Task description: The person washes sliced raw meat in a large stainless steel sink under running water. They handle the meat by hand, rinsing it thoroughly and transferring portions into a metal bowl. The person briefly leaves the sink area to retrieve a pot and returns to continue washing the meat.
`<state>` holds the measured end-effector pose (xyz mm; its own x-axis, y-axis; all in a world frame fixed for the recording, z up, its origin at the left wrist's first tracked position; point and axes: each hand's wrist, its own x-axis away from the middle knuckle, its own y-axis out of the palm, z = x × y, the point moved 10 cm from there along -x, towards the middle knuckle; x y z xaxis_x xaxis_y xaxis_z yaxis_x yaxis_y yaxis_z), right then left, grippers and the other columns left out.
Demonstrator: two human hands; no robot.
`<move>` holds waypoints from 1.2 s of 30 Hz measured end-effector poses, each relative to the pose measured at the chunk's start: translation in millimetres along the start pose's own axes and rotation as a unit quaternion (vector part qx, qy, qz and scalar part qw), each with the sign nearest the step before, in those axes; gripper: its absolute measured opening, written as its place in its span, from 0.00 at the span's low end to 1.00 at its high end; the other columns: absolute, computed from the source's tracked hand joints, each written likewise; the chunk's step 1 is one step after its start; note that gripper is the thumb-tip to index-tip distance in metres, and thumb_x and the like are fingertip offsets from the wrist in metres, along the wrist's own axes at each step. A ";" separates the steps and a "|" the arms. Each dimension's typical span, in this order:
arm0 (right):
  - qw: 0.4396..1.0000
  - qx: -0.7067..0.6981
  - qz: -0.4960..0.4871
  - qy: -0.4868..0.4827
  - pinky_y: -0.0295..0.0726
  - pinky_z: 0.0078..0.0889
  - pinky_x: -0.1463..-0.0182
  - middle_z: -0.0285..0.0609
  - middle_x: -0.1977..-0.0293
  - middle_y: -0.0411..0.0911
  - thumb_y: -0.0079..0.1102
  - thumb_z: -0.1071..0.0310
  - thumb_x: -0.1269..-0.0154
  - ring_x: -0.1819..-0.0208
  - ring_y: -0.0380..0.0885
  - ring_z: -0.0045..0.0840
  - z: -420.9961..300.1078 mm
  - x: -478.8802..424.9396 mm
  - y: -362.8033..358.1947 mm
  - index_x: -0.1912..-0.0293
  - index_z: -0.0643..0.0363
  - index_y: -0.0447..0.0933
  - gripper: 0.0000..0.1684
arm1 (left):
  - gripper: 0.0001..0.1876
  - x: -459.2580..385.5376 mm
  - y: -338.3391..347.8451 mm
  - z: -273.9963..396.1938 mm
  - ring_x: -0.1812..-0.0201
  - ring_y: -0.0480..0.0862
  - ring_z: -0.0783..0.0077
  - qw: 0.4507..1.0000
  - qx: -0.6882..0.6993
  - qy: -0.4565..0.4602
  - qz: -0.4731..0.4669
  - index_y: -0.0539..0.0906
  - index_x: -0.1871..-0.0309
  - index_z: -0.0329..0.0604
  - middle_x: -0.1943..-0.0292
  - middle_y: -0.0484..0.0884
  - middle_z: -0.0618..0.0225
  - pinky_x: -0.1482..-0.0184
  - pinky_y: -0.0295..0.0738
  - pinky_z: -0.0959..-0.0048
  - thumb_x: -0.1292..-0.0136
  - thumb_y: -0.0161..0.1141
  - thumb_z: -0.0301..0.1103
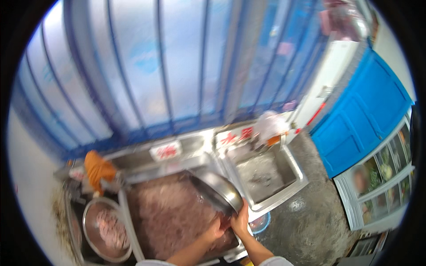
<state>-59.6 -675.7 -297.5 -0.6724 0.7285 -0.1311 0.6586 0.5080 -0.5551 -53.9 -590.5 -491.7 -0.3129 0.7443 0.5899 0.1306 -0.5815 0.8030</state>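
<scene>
A stainless steel bowl (221,191) is tilted on its side over the right part of a large metal sink (125,212), its opening towards the left. The sink holds murky reddish-brown liquid (173,216), with paler, lumpy matter showing in it. My right hand (240,217) grips the bowl's near end from the right. My left hand (218,227) is close beside it, at the bowl's lower rim. Blur and a dark red patch between the hands hide its fingers, so its grip is unclear.
On the left, a metal bowl (89,229) holds pale pink pieces (111,229), perhaps meat. An orange cloth (98,169) hangs behind it. To the right are a smaller sink (293,166), a blue plastic basin (268,224) on the floor and a glass-fronted cabinet (349,202). Barred windows (181,66) rise behind.
</scene>
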 end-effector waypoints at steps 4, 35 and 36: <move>0.997 0.044 -0.007 -0.066 0.66 0.45 0.43 0.60 0.45 0.61 0.50 0.86 0.57 0.44 0.63 0.56 -5.9 19.1 77.5 0.38 0.66 0.53 0.42 | 0.12 47.5 -75.1 33.2 0.61 0.82 0.64 0.986 -0.013 0.043 0.161 0.75 0.55 0.43 0.57 0.80 0.63 0.59 0.80 0.66 0.33 0.51 0.41; 0.754 -0.437 -0.085 0.483 0.81 0.38 0.82 0.53 0.73 0.74 0.48 0.82 0.53 0.82 0.77 0.40 76.0 89.8 70.1 0.59 0.76 0.67 0.16 | 0.17 111.1 -41.4 70.6 0.61 0.78 0.69 0.955 -0.190 0.129 0.189 0.74 0.53 0.38 0.58 0.77 0.66 0.66 0.73 0.72 0.47 0.53 0.18; 0.766 -0.431 -0.070 0.473 0.81 0.37 0.83 0.52 0.73 0.74 0.49 0.82 0.53 0.82 0.77 0.40 77.8 79.8 53.3 0.60 0.75 0.68 0.16 | 0.16 102.3 -23.6 66.5 0.61 0.78 0.70 0.959 -0.190 0.132 0.165 0.74 0.53 0.38 0.58 0.77 0.67 0.66 0.72 0.72 0.47 0.53 0.18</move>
<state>-104.5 -626.3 -401.5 -0.4805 0.4391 0.7591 0.8542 0.4302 0.2919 -26.5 -478.8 -444.6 -0.5468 0.4189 0.7249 -0.0723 -0.8862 0.4576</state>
